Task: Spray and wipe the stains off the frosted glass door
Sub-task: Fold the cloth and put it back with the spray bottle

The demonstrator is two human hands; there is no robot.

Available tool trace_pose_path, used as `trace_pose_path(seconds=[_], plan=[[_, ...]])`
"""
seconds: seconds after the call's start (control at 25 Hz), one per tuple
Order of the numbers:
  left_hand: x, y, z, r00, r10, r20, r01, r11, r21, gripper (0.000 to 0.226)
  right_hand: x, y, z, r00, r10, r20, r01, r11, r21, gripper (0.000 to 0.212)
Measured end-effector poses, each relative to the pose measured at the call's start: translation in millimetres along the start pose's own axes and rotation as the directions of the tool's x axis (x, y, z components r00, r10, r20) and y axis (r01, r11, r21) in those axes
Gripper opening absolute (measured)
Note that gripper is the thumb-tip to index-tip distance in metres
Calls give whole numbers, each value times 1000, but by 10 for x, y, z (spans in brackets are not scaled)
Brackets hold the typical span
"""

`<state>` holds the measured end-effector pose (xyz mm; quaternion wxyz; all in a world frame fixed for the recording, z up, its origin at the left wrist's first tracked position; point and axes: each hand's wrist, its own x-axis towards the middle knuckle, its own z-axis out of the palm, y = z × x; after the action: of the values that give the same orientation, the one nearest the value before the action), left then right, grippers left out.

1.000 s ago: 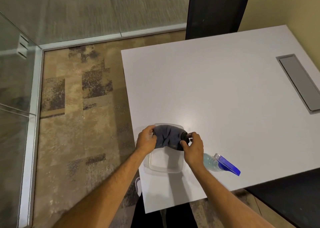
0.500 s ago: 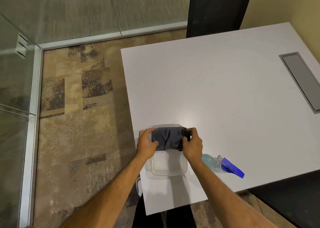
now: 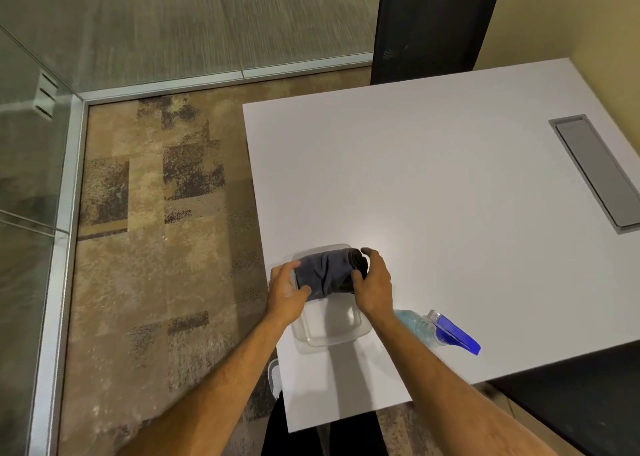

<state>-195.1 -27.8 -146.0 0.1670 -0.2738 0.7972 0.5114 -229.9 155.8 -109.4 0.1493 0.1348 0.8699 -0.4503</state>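
Rolled dark grey cloth lies between both hands, over the far half of a clear plastic container on the white table; the container's near half shows bare. Left hand and right hand each grip one end of the cloth with curled fingers. Blue-triggered spray bottle lies on its side just beside the right wrist.

Count: 1 cloth, 1 clear tub, 1 spray bottle, 1 table, 1 chair, 2 hands: left hand, right hand.
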Motion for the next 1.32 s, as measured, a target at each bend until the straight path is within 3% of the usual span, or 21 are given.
trace_pose_path(seconds=[0.12,0.24,0.4,0.6,0.72,0.92,1.0,1.12,1.32], plan=[[-160,195,-39,991,136,13,-137,986,100,58,-167,-249,-194,1000,-28,-8,29,998,55,60],[-358,445,-17,966,219,141,-239,959,150,60,-388,-536,-490,996,-86,36,82,992,96,64],[-678,756,170,908,249,338,-319,933,169,60,-657,-810,-1023,968,-217,125,204,973,110,46],[-918,942,574,845,286,452,-411,888,207,61,-778,-551,-1702,960,-260,101,255,965,67,26],[-964,948,803,829,245,502,-410,878,248,64,-803,-223,-1948,971,-202,131,205,979,-11,28],[-994,886,1096,796,197,573,-386,893,230,67,-877,235,-2045,950,-108,291,161,973,-164,66],[-1014,861,1204,791,181,584,-360,910,206,65,-896,353,-2037,937,-105,333,178,964,-197,71],[-1059,843,1349,795,167,583,-325,929,177,50,-946,446,-1986,931,-123,344,171,979,-113,67],[-1088,840,1471,826,126,549,-265,947,182,40,-1015,561,-1892,939,-204,277,227,972,-55,37]])
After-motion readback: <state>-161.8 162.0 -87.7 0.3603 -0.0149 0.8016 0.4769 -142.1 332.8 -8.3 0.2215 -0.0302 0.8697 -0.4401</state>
